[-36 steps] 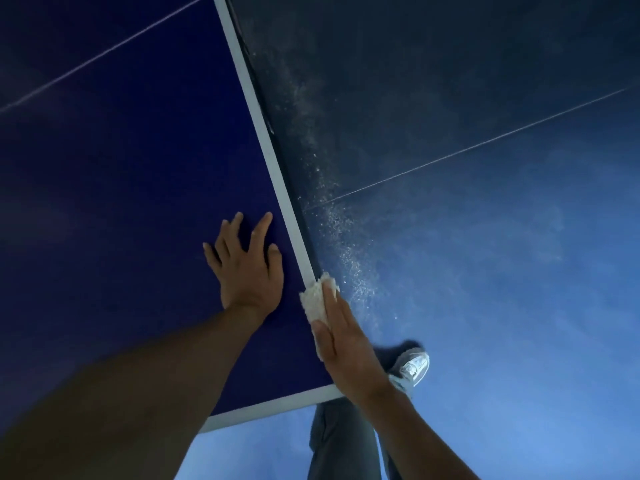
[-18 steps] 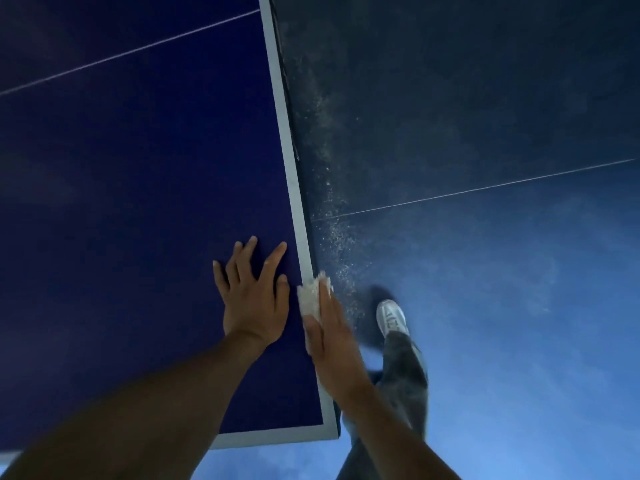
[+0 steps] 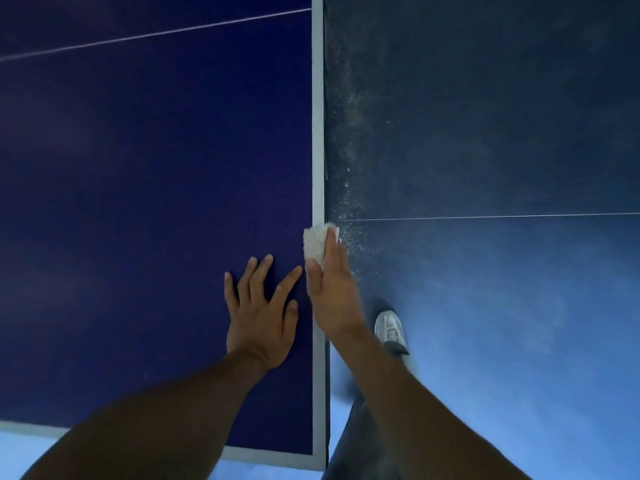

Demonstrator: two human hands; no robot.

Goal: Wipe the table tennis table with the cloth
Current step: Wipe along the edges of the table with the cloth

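The dark blue table tennis table (image 3: 138,202) fills the left of the view, with a white border line down its right edge and along its near edge. My left hand (image 3: 261,313) lies flat on the top near that edge, fingers spread. My right hand (image 3: 330,289) holds a small white cloth (image 3: 315,244) against the table's right edge, thumb on the cloth and fingers along the side. Pale dust specks hang beside the edge just past the cloth.
Right of the table lies a blue floor (image 3: 502,306) with a thin white line across it and a dusty streak along the table's side. My leg and white shoe (image 3: 390,329) stand on the floor beside the near right corner.
My right hand has slid the cloth forward along the table's right edge. My left hand moved forward too, and my foot stepped ahead as the view turned.
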